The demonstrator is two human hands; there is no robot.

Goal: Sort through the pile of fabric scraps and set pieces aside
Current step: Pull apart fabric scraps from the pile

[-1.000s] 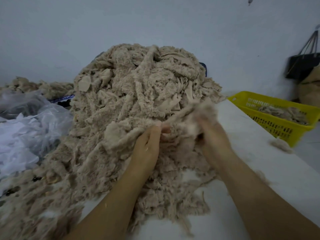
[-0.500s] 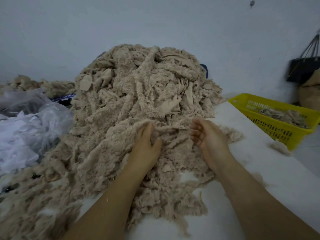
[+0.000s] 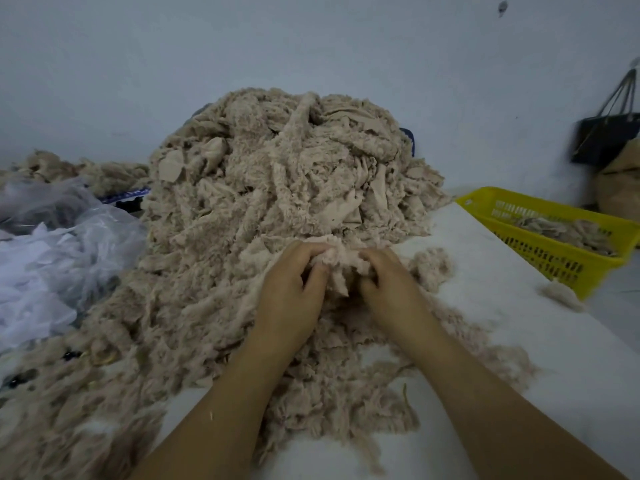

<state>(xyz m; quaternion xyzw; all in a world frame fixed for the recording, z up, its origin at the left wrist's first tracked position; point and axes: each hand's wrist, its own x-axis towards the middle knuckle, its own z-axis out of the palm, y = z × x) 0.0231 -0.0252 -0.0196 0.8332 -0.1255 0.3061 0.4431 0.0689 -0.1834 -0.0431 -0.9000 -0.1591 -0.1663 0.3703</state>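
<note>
A tall pile of beige fluffy fabric scraps (image 3: 277, 188) covers the middle and left of the white table (image 3: 519, 341). At the pile's near foot, my left hand (image 3: 291, 289) and my right hand (image 3: 388, 282) sit close together, fingers curled into one fluffy beige scrap (image 3: 341, 261) bunched between them. Both hands grip that scrap; the fingertips are buried in it. A loose tuft (image 3: 429, 265) lies just right of my right hand.
A yellow slotted basket (image 3: 554, 251) with several beige scraps stands at the right table edge, a small tuft (image 3: 559, 294) before it. Clear plastic bags with white material (image 3: 52, 258) lie at the left. A dark bag (image 3: 606, 136) hangs on the wall.
A second ago both hands held a scrap up; then the right hand let it drop to the right and hung open. Now both hands have closed together on another scrap.
</note>
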